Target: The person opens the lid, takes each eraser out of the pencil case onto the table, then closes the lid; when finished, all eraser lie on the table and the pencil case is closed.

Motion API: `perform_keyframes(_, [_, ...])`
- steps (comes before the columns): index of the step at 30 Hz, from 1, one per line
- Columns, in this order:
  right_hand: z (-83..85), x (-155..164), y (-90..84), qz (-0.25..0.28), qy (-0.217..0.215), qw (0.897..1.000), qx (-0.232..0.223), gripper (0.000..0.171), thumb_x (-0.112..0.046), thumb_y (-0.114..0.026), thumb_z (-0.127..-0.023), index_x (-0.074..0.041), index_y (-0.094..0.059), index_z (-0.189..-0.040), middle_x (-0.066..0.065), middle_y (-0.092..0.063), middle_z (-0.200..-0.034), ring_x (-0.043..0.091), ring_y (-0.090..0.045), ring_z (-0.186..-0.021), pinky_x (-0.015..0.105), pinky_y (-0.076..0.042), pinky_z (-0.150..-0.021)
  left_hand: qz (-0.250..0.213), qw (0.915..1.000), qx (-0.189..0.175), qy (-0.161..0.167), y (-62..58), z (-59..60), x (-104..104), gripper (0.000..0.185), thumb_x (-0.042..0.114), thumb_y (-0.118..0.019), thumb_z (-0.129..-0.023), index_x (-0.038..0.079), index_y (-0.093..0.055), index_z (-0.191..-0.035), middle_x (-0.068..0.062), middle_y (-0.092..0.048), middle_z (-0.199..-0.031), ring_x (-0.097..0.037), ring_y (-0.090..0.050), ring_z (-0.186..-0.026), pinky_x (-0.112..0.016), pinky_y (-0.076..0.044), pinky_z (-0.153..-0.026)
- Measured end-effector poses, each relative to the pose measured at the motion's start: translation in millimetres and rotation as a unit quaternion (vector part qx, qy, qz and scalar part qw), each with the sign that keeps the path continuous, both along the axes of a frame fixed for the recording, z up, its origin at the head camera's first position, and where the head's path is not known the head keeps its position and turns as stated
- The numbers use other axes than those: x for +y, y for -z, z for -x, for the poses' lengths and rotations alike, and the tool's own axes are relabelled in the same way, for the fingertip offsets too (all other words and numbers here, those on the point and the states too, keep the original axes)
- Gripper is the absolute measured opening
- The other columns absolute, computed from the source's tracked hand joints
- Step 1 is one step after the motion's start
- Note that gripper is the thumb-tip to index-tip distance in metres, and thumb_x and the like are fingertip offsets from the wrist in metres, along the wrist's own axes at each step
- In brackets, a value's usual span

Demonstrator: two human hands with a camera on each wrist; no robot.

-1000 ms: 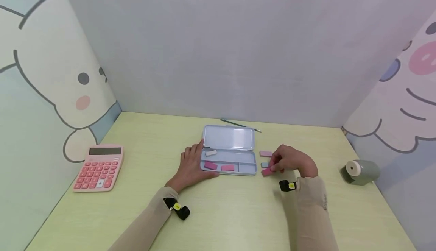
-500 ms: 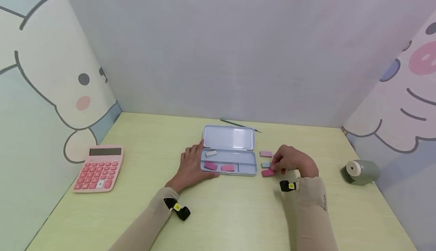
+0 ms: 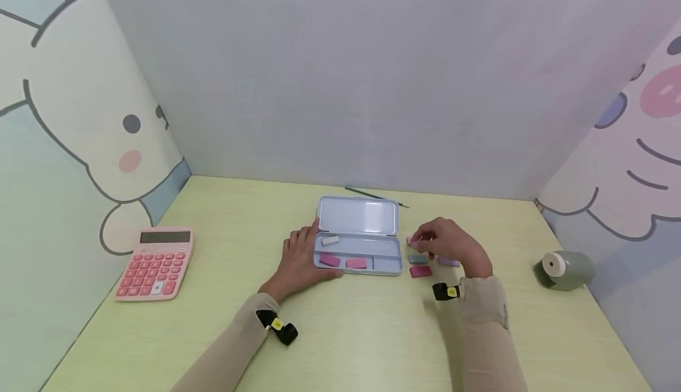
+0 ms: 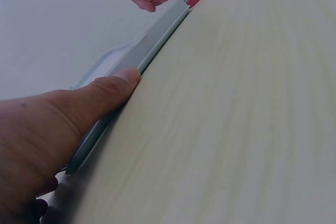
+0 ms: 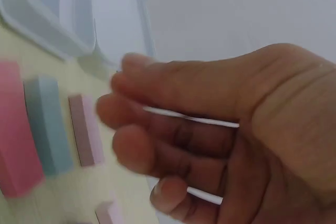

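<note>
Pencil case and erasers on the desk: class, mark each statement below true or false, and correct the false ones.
1. The pencil case lies open with its lid up. True.
2. Two dark pink erasers lie inside the case. True.
3. The left hand is lifted clear of the case. False: it rests against the case's left end.
4. The calculator sits to the right of the case. False: it is far to the left, near the wall.
5. A dark pink eraser lies on the desk just right of the case, near the right hand. True.
</note>
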State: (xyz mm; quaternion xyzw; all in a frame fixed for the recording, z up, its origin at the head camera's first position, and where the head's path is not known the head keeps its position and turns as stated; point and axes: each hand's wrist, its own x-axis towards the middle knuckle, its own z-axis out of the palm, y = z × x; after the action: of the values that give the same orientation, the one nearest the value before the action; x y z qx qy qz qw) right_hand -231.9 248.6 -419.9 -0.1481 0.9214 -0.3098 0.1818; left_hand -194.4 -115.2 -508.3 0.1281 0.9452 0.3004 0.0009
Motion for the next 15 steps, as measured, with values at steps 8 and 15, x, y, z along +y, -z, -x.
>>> perform_keyframes(8, [2.2,-30,4.2,0.101,0.019,0.991,0.087,0.024,-0.014,-0.073,-0.102,-0.005,-0.076,-0.124,0.015,-0.079,-0.108,0.020,-0.072,-0.086,0.028,-0.061,-0.076,-0.004,1.0000,0.000,0.000,-0.4,-0.3,0,0.135,0.065,-0.089,-0.075,0.011,-0.015,-0.173,-0.020,-0.043,-0.164,-0.042,-0.037,-0.145,-0.061,-0.032,-0.115])
perform_keyframes(15, [2.4,-75,17.1,0.140,0.004,0.977,0.161,0.035,-0.011,-0.074,-0.100,-0.008,-0.073,-0.135,0.010,-0.080,-0.112,0.022,-0.074,-0.099,0.029,-0.059,-0.086,-0.003,1.0000,-0.003,0.000,-0.8,-0.3,1,0.135,0.065,-0.090,-0.075,0.010,-0.015,-0.173,-0.020,-0.043,-0.164,-0.043,-0.036,-0.147,-0.062,-0.032,-0.117])
